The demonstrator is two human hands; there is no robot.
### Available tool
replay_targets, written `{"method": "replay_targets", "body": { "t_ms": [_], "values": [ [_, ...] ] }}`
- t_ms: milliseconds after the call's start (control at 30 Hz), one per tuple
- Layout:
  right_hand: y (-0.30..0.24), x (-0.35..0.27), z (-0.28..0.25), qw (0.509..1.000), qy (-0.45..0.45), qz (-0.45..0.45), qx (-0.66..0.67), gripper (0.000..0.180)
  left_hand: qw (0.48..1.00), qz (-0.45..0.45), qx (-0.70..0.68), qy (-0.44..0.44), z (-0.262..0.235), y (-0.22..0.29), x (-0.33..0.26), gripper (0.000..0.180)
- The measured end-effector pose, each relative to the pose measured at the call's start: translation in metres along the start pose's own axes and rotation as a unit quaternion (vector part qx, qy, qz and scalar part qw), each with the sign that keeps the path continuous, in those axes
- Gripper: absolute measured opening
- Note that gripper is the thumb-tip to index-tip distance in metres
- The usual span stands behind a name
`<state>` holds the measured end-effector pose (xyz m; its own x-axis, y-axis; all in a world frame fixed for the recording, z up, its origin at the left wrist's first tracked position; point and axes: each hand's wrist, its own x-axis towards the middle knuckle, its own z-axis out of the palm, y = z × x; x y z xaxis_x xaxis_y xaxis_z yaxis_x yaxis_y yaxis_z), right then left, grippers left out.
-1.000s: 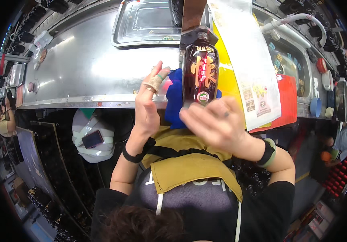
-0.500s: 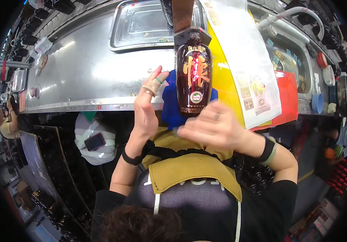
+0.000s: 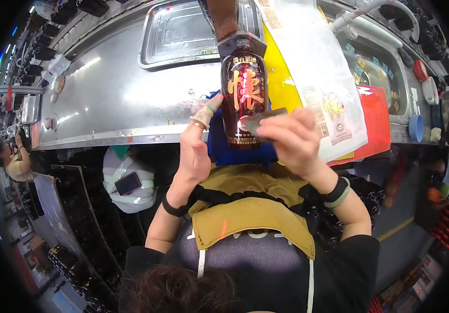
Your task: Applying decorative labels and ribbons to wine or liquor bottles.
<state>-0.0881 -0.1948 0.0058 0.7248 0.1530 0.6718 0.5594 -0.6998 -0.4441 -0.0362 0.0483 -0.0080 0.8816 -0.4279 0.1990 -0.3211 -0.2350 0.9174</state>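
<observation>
On the worktop, at its front edge: one glossy dark red bottle, lettered face up, base toward the body, neck end at a metal bracket under a brown post. Lying flat or slightly propped: cannot tell. Beneath and around the lower part, a bunched blue cloth. Left hand at the bottle's left side: wrapped index finger stretched out, tip against the glossy flank, thumb well apart from it, wide and not closed round anything. Right hand pinching a small flat dark piece, fingers narrow on its near side, free part lying across the lower front of the bottle, over the round emblem. Contact between piece and surface: cannot tell from overhead. To the right, a yellow sheet, a white printed sheet and a red sheet, overlapping; beyond, a metal tray. Step in hand, by judgement: working the lower label area with the flat piece, probably smoothing or scraping, with the left fingertip as a light side stop. Next move, by judgement: calls for even, low-angle pressure along the curve, steadying from the left, and care not to nick the lettering or roll the bottle on the loose cloth.
</observation>
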Motion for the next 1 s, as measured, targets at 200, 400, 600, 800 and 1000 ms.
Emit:
{"method": "replay_targets", "body": {
  "t_ms": [200,400,600,800,1000],
  "values": [
    [-0.033,-0.030,0.001,0.978,-0.073,0.032,0.192,0.029,1.000,-0.003,0.008,0.021,0.005,0.001,-0.001,0.112],
    [-0.030,-0.033,0.027,0.869,0.077,0.392,0.292,0.040,1.000,-0.005,0.013,0.021,0.008,0.006,-0.002,0.113],
    [0.006,-0.014,0.008,0.902,0.067,0.401,0.143,0.027,0.999,0.018,0.027,0.025,0.008,0.003,0.001,0.103],
    [-0.007,0.052,0.018,0.897,0.100,0.354,0.247,0.021,0.991,0.073,0.071,0.083,0.021,0.013,0.023,0.083],
    [0.025,0.025,0.027,0.923,0.095,0.368,0.067,0.023,0.979,0.093,0.179,0.032,0.015,0.020,0.024,0.078]
  ]
}}
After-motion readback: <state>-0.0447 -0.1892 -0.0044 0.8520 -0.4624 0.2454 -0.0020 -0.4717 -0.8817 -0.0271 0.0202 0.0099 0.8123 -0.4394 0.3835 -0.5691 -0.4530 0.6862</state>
